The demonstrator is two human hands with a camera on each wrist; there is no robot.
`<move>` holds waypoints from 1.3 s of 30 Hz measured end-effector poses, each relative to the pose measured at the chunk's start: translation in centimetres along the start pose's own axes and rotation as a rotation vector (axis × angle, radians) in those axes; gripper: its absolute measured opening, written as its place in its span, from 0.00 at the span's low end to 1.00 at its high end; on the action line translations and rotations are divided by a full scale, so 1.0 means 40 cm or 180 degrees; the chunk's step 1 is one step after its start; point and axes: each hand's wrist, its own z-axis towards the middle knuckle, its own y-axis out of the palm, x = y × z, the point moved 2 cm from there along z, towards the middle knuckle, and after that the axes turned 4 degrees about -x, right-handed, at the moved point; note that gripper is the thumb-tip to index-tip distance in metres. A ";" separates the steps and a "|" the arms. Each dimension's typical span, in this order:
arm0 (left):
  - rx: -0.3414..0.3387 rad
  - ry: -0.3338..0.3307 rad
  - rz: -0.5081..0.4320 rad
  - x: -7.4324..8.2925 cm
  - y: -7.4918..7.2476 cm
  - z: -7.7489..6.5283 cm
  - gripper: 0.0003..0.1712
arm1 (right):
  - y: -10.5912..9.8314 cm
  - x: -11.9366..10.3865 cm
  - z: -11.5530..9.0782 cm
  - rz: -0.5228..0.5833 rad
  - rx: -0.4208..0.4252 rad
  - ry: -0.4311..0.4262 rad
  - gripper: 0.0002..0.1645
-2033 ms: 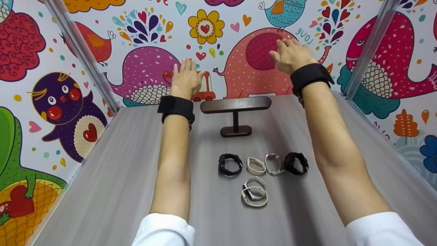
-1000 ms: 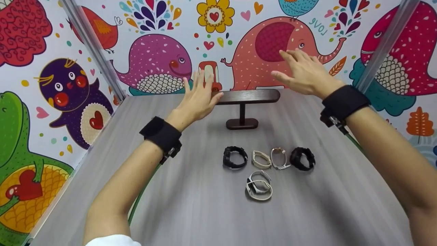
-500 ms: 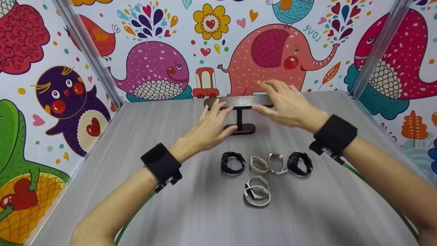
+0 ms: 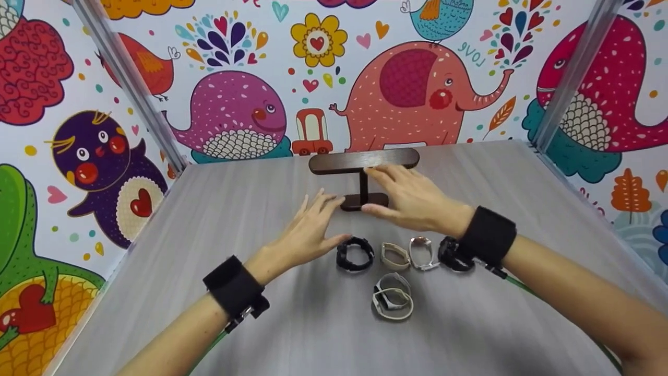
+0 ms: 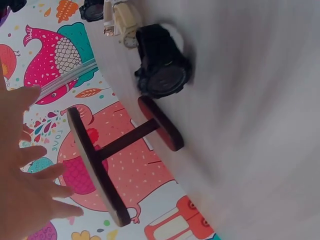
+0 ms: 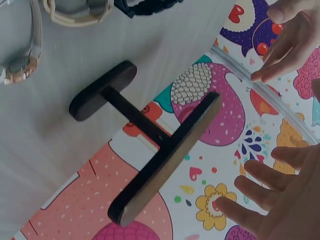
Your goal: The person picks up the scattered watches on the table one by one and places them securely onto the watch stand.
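In the head view, a dark wooden T-shaped watch stand (image 4: 364, 162) stands upright at the table's back. My left hand (image 4: 305, 232) hovers with spread fingers, its thumb tip overlapping the left black watch (image 4: 344, 257); whether they touch I cannot tell. My right hand (image 4: 417, 201) has its fingers extended, in front of the stand, holding nothing. A cream watch (image 4: 395, 257), a white watch with rose-gold case (image 4: 421, 254) and another black watch (image 4: 455, 256), partly behind the right wrist strap, continue the row. The right wrist view shows both hands (image 6: 290, 200) beside the stand (image 6: 165, 150).
A white watch (image 4: 383, 297) and a cream band (image 4: 402, 317) lie overlapping in front of the row. The grey table (image 4: 209, 219) is enclosed by printed cartoon walls (image 4: 318, 94) with metal corner posts (image 4: 130, 89). Green cables (image 4: 527, 287) run from the black wrist straps (image 4: 489, 236).
Both hands have come down from before the back wall toward the table, in front of the stand and closer together. The watches and stand have stayed in place; the head view has shifted slightly.
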 end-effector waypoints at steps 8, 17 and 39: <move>-0.0136 -0.0023 -0.0042 -0.007 0.048 -0.025 0.44 | 0.070 -0.023 -0.004 0.0036 -0.0124 -0.0175 0.48; -0.0362 -0.0075 0.0050 -0.014 0.084 -0.027 0.45 | 0.139 -0.030 -0.006 -0.0147 -0.0333 -0.0263 0.48; -0.0695 -0.0195 0.0239 -0.043 0.166 -0.018 0.43 | 0.266 -0.034 0.012 0.0076 -0.1038 -0.0340 0.53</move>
